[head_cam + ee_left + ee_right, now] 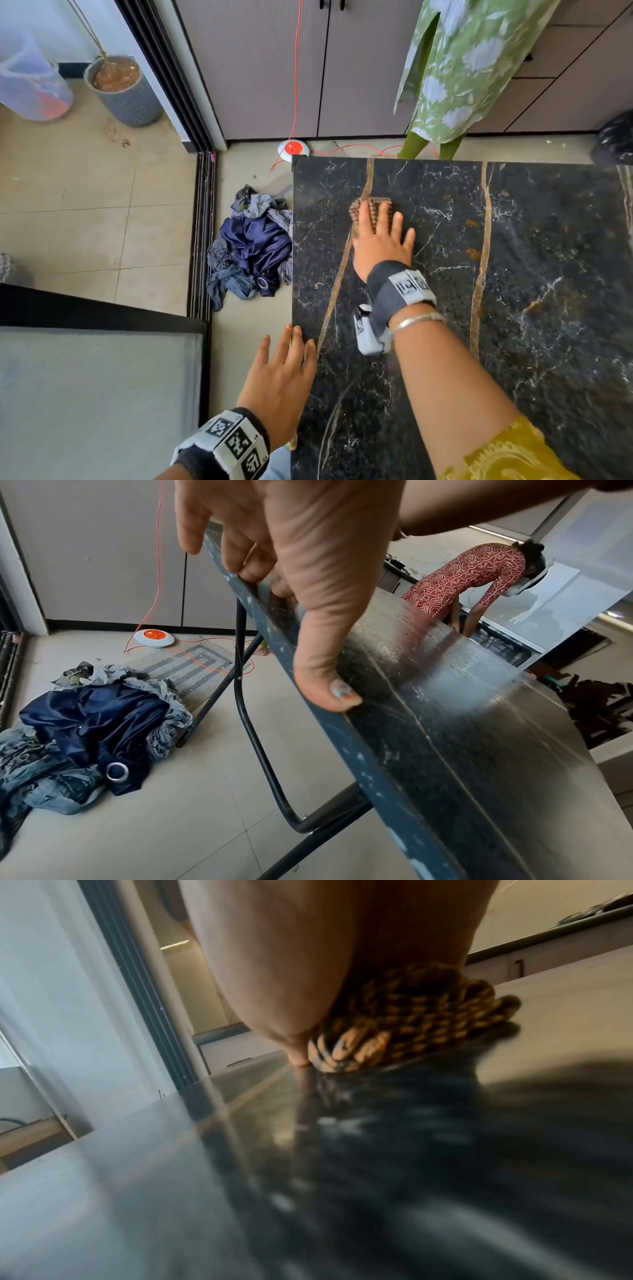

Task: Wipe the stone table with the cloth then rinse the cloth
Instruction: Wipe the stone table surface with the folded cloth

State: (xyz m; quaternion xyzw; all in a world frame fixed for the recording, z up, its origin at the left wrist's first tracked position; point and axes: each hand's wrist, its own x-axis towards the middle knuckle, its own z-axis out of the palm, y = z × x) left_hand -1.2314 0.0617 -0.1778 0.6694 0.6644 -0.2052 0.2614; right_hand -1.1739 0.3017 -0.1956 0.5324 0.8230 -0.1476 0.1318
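Note:
The black stone table (534, 308) with gold veins fills the right of the head view. A brown woven cloth (358, 210) lies on it near the far left corner. My right hand (380, 240) presses flat on the cloth with fingers spread. The right wrist view shows the cloth (411, 1015) bunched under the palm on the blurred tabletop (308, 1177). My left hand (284, 370) rests at the table's left edge (342, 750). Its thumb (318, 669) lies on top and its fingers (246, 566) sit against the side.
A pile of blue clothes (250, 253) lies on the floor left of the table. An orange-and-white extension socket (294, 149) with its cord sits by the far corner. A person in a green dress (455, 68) stands behind the table. A black-framed grey panel (102, 377) is at my left.

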